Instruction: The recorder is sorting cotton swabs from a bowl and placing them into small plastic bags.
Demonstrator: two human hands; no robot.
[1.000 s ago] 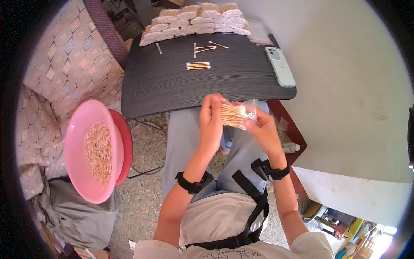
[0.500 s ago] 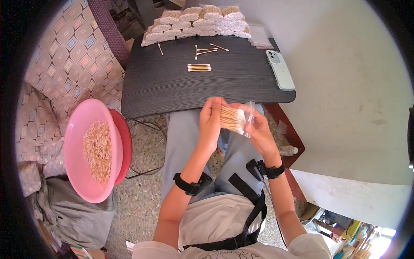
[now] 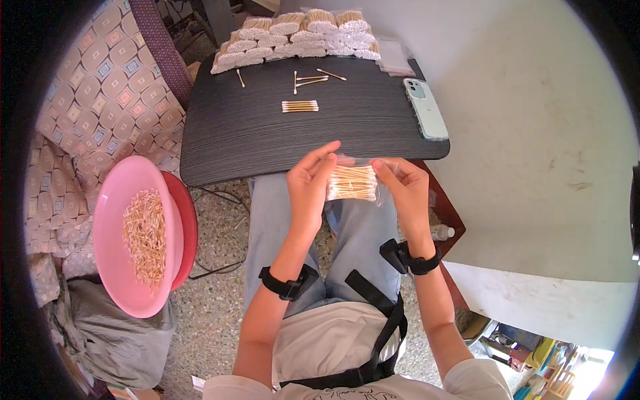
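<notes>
1. The left hand (image 3: 307,192) has its thumb at the upper left corner of a clear pouch of cotton swabs (image 3: 352,183), forefinger raised away; any fingers behind are hidden.
2. The right hand (image 3: 408,192) pinches the opposite upper corner, thumb in front. The pouch is between the hands, above the lap; I cannot tell whether its mouth is sealed.
3. If either pinch loosens while the mouth is open, swabs could spill toward the floor below the fingers. Pulling the corners too hard might split the thin film.
4. Just beyond the fingertips, the dark tabletop (image 3: 233,137) has its near edge, which could catch the pouch.
5. Farther ahead, a neat swab row (image 3: 300,107) and loose swabs (image 3: 312,79) lie before stacked filled pouches (image 3: 293,41).
6. A phone (image 3: 428,112) lies ahead and right of the fingers; a pink basin (image 3: 107,233) of swabs stands well left.
</notes>
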